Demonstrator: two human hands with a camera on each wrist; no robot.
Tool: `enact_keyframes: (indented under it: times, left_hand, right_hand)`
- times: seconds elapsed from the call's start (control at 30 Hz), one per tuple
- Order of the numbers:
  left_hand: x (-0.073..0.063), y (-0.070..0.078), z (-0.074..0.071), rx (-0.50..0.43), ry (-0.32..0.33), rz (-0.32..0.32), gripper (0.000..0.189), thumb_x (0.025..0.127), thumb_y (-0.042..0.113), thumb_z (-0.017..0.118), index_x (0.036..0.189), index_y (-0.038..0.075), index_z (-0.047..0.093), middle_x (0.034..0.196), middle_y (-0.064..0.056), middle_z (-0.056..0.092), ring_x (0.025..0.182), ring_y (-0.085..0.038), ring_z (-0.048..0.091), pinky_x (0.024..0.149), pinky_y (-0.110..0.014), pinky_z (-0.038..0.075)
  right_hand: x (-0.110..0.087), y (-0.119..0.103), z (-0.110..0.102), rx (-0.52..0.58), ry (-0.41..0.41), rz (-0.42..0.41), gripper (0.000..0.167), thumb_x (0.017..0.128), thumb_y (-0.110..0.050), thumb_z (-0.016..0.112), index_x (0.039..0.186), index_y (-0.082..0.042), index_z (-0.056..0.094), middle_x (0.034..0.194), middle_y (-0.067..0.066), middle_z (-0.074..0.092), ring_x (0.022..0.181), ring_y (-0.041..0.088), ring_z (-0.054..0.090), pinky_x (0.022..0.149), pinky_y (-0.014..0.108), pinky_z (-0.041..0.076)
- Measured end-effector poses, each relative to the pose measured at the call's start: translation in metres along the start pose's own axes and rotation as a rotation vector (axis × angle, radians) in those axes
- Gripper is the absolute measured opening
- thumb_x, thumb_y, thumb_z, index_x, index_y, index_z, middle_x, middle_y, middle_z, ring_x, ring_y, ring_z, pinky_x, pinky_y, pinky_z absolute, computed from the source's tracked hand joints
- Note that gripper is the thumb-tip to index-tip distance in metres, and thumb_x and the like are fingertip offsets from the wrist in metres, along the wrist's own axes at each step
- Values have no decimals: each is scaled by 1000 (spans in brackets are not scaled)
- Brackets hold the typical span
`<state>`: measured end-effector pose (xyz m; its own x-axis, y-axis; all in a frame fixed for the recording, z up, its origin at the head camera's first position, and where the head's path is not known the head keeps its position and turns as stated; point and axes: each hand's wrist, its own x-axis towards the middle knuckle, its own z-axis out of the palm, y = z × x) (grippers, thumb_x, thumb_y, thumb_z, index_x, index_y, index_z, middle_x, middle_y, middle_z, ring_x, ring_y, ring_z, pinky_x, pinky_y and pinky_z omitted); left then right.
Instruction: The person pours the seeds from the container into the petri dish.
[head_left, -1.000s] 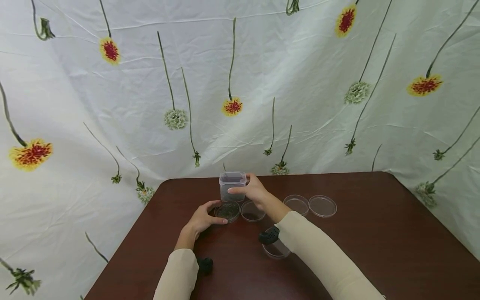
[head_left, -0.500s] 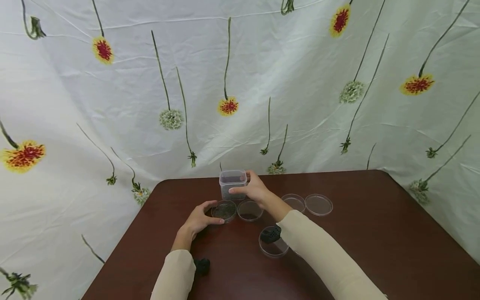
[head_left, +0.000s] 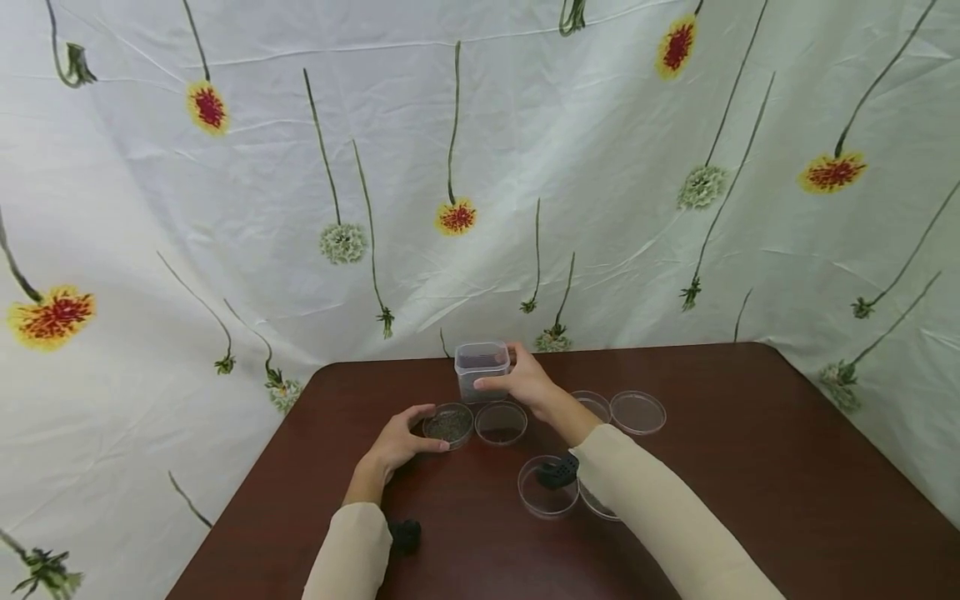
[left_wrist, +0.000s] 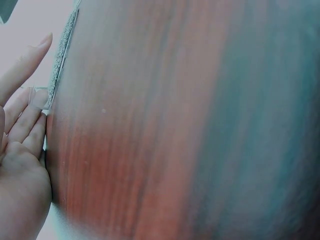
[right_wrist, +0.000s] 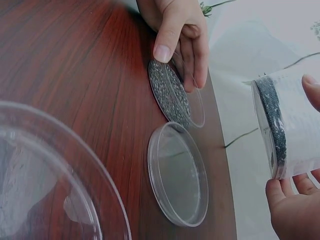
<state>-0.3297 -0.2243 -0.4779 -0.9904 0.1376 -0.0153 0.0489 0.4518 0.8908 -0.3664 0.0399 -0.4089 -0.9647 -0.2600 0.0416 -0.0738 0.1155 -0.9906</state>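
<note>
My left hand [head_left: 396,439] holds a round clear petri dish [head_left: 468,437] at its sides, thumb at the near edge and fingers at the far edge. Dark grey granules [right_wrist: 169,92] cover the dish's bottom. My right hand [head_left: 527,385] grips a clear plastic tub [head_left: 480,360] by its right side, thumb across the front. A layer of the same dark granules [right_wrist: 274,125] lies at the tub's bottom. The tub stands upright behind the filled dish and a neighbouring empty petri dish [head_left: 501,425].
Further clear round dishes or lids rest on the dark wooden table [head_left: 750,467]: one [head_left: 637,413] at the right, another [head_left: 588,403] partly behind the right forearm, and two nearer, one dish [head_left: 543,500] beside a half-covered one [head_left: 600,508]. A flowered white cloth [head_left: 480,125] hangs behind the table.
The right hand has shifted the tub a little to the right, from behind the filled dish toward the empty one. The left hand stays on the filled dish.
</note>
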Motion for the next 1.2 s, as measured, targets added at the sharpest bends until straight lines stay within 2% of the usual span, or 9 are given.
enact_keyframes:
  times: [0.2, 0.7, 1.2]
  left_hand:
    - [1, -5, -1, 5, 11, -10, 82, 79, 15, 93, 149, 2, 52, 151, -20, 50, 143, -40, 39, 116, -58, 31]
    - [1, -4, -1, 9, 10, 0, 82, 79, 15, 93, 149, 2, 52, 151, -19, 50, 145, -39, 37, 117, -58, 30]
    - [1, -4, -1, -7, -3, 4, 82, 80, 15, 92, 150, 2, 51, 152, -19, 50, 147, -40, 35, 117, -60, 28]
  right_hand:
    - [-3, 1, -12, -5, -3, 11, 87, 84, -16, 89, 152, -4, 35, 137, 16, 50, 120, 32, 56, 96, 46, 48]
    - [-11, 0, -42, -25, 55, 16, 91, 85, -15, 88, 155, -3, 32, 146, 19, 46, 133, 36, 48, 103, 50, 44]
    - [-18, 3, -58, -28, 43, 8, 99, 87, -14, 86, 162, -4, 21, 151, 20, 39, 134, 38, 47, 100, 48, 45]
